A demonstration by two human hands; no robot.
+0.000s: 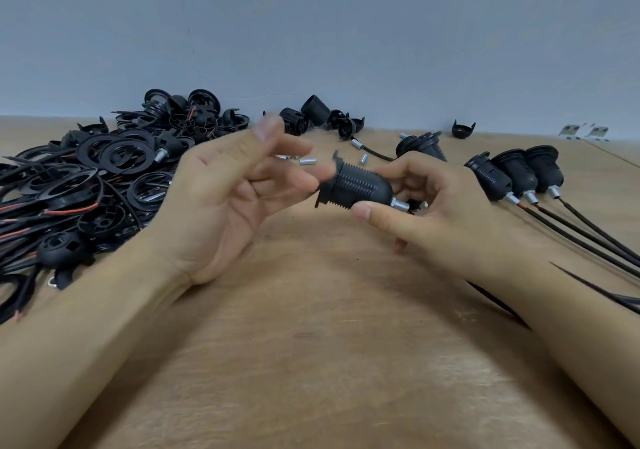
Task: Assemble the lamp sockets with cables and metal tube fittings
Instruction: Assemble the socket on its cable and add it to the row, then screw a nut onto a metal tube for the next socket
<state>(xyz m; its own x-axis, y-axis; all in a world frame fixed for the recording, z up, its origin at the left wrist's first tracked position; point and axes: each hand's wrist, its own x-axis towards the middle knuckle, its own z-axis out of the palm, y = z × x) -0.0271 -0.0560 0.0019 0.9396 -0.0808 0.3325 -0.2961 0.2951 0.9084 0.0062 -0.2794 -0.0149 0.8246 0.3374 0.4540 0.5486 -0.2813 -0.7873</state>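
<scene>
Tabletop [311, 362]: a wooden surface, on which every part is laid; the held socket is used below as the landmark
Parts heap [104, 171]: to the left of the held socket, a tangle of black rings, caps and red-and-black cables; judged light but snag-prone, so one piece is best lifted clear by its rim
Finished sockets [512, 175]: to the right of the held socket, three are lined up with cables trailing toward the near right edge
Left hand [235, 189]: released, with fingers spread and blurred, just beside the wide end of the held socket; contact cannot be told
Right hand [433, 206]: grasping the held socket at its narrow end, thumb below, fingers curled round behind
Held socket [356, 189]: raised above the tabletop between the hands, lying sideways; judged light, stiff plastic, its ribbed thread offering a sure, non-slip hold round the barrel
Metal tube fitting [400, 203]: seated at the narrow end of the held socket; judged smooth and slippery, so it is better pinched endwise
Loose tubes [307, 161]: scattered just behind the held socket; likely to roll when nudged
</scene>
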